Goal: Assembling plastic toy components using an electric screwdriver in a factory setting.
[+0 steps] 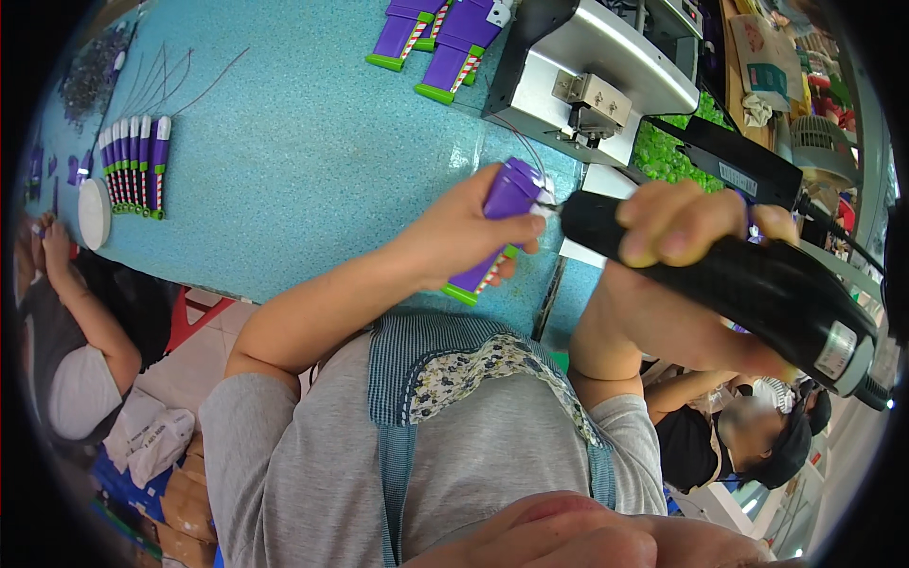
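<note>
My left hand (459, 232) is closed around a purple plastic casing (512, 192) with a green end and a red-and-white striped edge. Thin wires rise from its white upper corner. In my right hand (653, 308) is a black electric screwdriver (757, 289), held nearly level with the fingers wrapped over its body. Its bit points left and meets the casing at the white part beside my left thumb; whether it sits in a screw is too small to tell.
Similar purple casings (453, 66) lie at the far edge, beside a metal machine (592, 71). Small green parts (668, 151) are heaped at right. Several purple-and-white pieces (133, 166) with wires stand in a row at left by a white disc (94, 214). Co-workers sit on both sides.
</note>
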`<state>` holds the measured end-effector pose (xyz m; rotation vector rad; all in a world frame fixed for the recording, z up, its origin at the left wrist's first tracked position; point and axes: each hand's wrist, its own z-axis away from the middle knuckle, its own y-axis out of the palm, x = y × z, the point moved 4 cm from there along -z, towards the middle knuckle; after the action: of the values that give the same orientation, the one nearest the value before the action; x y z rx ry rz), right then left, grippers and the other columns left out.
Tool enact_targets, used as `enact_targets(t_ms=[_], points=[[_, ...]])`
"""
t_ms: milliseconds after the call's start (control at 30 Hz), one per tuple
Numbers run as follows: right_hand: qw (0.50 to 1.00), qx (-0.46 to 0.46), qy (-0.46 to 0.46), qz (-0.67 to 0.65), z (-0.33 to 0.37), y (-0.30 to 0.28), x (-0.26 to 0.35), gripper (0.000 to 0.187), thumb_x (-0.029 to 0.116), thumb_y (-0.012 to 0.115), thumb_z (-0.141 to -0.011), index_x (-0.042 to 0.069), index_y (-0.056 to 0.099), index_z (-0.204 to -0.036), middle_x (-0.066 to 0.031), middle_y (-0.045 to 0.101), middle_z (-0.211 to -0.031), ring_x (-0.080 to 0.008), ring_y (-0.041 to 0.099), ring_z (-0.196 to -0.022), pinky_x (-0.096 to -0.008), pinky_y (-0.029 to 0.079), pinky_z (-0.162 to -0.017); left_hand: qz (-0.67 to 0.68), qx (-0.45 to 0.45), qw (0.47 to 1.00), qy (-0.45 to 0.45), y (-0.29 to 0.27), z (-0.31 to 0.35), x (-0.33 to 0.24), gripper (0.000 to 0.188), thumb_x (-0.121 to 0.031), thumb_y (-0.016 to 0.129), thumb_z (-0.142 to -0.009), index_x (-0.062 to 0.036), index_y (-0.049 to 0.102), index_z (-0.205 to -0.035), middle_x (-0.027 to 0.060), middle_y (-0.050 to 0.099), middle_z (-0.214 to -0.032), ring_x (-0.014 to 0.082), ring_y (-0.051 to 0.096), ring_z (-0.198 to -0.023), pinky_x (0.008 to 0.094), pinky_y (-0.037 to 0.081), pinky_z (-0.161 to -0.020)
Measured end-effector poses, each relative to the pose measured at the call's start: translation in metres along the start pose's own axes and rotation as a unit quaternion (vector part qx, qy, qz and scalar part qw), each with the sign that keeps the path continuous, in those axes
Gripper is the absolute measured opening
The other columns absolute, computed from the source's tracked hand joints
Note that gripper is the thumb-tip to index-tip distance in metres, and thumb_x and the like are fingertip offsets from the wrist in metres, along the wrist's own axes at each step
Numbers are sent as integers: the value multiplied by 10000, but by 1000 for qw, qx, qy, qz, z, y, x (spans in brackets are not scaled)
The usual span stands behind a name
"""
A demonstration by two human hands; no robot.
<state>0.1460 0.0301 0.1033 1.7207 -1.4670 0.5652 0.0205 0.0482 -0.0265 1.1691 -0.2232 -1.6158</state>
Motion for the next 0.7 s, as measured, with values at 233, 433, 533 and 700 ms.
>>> enact_targets(t_ms=[233,433,533,700], points=[[987,-153,-35,19,24,-43,12,884,791,349,-806,32,410,-1253,-147,555,-722,-224,501,-502,-351,429,-505,275,242,931,1,-26,16,-19,347,-334,515,-935,-3,531,-1038,199,611,-807,223,568,-455,342,509,-409],[979,-205,-2,-15,51,-61,3,868,794,314,-810,30,461,-1195,-120,519,-683,-211,479,-499,-334,405,-515,-31,17,989,147,-66,6,-94,458,-469,584,-885,-19,571,-973,94,614,-778,144,590,-562,264,476,-435],[970,-239,23,-26,56,-64,-2,853,785,348,-807,24,457,-1176,-123,532,-689,-214,481,-491,-329,410,-506,-350,-323,842,254,-99,-9,-163,570,-550,591,-847,10,620,-948,85,643,-789,153,615,-682,291,492,-602],[971,-231,44,-37,53,-57,-8,836,766,376,-815,22,453,-1188,-123,541,-686,-216,483,-480,-329,420,-495,-600,-484,588,243,-137,-37,-205,725,-643,503,-843,73,607,-895,250,660,-860,413,636,-863,444,499,-743]])
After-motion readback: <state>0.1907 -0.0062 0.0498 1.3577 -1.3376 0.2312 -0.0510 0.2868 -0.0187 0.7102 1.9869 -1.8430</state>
